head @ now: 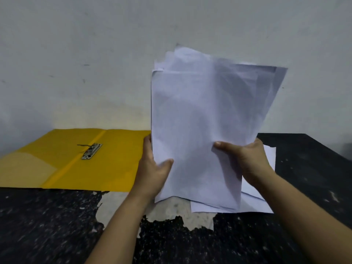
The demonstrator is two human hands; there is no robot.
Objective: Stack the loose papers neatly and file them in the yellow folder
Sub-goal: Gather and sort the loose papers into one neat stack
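Note:
A bundle of white papers (202, 119) stands upright above the table, its top edges uneven and fanned to the right. My left hand (152, 168) grips the bundle's lower left edge, thumb on the front. My right hand (245, 161) grips its lower right edge, thumb across the front sheet. A few more white sheets (255, 202) lie flat on the table under and behind my right hand. The yellow folder (80, 161) lies open and flat to the left, with a metal clip (91, 151) near its centre fold.
The table (57, 225) has a dark speckled surface with a worn pale patch (171, 210) near the middle. A plain grey wall (95, 63) rises directly behind the table.

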